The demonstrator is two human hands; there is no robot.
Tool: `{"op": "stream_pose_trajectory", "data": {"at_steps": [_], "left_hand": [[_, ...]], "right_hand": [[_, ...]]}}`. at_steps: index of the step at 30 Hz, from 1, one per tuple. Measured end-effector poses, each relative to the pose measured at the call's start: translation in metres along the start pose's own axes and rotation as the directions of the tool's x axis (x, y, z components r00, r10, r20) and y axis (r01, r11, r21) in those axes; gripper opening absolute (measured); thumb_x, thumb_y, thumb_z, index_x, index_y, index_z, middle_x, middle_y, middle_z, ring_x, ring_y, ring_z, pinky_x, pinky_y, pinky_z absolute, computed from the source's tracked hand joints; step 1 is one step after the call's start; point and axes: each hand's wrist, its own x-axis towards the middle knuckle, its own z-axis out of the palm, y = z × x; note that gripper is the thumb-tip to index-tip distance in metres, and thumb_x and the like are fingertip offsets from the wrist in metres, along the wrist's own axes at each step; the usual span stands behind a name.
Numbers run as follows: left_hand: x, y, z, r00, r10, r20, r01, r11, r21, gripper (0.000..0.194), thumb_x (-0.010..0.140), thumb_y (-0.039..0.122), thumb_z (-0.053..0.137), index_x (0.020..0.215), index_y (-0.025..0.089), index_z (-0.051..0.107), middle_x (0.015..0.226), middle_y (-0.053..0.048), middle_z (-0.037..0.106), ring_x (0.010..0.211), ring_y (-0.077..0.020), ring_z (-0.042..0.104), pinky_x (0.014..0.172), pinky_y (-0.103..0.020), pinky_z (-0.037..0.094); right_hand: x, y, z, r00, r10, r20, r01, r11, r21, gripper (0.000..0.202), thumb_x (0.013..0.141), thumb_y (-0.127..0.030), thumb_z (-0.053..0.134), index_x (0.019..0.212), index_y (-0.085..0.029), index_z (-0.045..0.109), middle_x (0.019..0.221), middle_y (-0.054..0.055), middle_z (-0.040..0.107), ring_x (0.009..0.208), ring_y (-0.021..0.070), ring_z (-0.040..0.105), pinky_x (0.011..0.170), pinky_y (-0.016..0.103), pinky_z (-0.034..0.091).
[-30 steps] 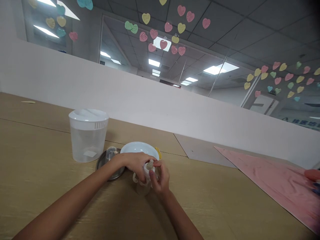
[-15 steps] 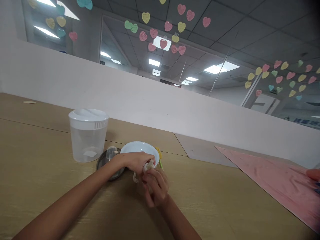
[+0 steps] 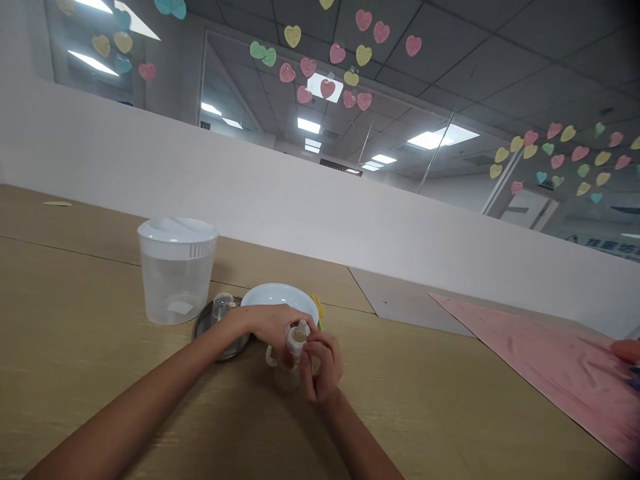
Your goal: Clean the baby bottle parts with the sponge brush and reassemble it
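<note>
A clear baby bottle [image 3: 287, 379] with a white collar, a teat on top and a side handle stands upright on the table in front of me. My left hand [image 3: 274, 323] reaches over from the left and is closed round the bottle at its collar; some of its fingers are hidden behind. At the collar's right side, the bent fingers of my right hand [image 3: 325, 365] pinch the rim. Just beyond the hands lies a white bowl [image 3: 273, 293]. A clear dome-shaped cap [image 3: 223, 305] rests on a dark round tray [image 3: 203, 327], partly covered by my left forearm.
Behind the tray stands a translucent lidded bucket [image 3: 175, 280]. A yellow-and-green item [image 3: 319, 307] shows beside the bowl. Pink cloth [image 3: 540, 353] covers the table's right side, with an orange object [image 3: 625, 351] at the frame edge. A low white wall [image 3: 300, 207] closes off the back.
My right hand has shifted slightly right and its fingers have turned at the collar, leaving the teat and collar more visible. My left hand stays in place.
</note>
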Motion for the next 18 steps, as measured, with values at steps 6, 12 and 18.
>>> {"op": "stream_pose_trajectory", "data": {"at_steps": [6,12,18], "left_hand": [[0.000,-0.001,0.000,0.995,-0.092,-0.027,0.093,0.995,0.040,0.051,0.053,0.026,0.072,0.100,0.024,0.053,0.087,0.002,0.059,0.076,-0.0176,0.054,0.058,-0.023,0.037],[0.001,0.003,-0.001,0.997,-0.073,-0.015,0.074,0.997,0.022,0.041,0.053,0.022,0.068,0.092,0.020,0.053,0.080,0.002,0.059,0.072,-0.0176,0.055,0.058,-0.023,0.038],[0.004,-0.002,0.002,0.999,-0.040,-0.035,0.041,0.999,0.014,0.063,0.049,0.023,0.070,0.108,0.025,0.047,0.097,0.002,0.060,0.084,-0.0192,0.056,0.065,-0.023,0.042]], "right_hand": [[0.004,-0.004,-0.001,1.000,-0.025,-0.003,0.025,1.000,0.014,0.021,0.075,-0.013,0.047,0.094,-0.021,0.051,0.087,0.007,0.053,0.076,0.0189,0.057,0.059,0.034,0.050],[0.012,0.004,0.002,0.943,0.308,0.124,-0.330,0.914,0.237,0.027,0.082,-0.029,0.042,0.105,-0.017,0.048,0.092,0.008,0.057,0.084,0.0205,0.057,0.073,0.036,0.049],[0.010,0.014,0.001,0.891,0.316,0.326,-0.404,0.878,0.255,0.039,0.081,-0.036,0.044,0.115,-0.016,0.045,0.106,0.011,0.057,0.096,0.0215,0.055,0.080,0.036,0.047]]}}
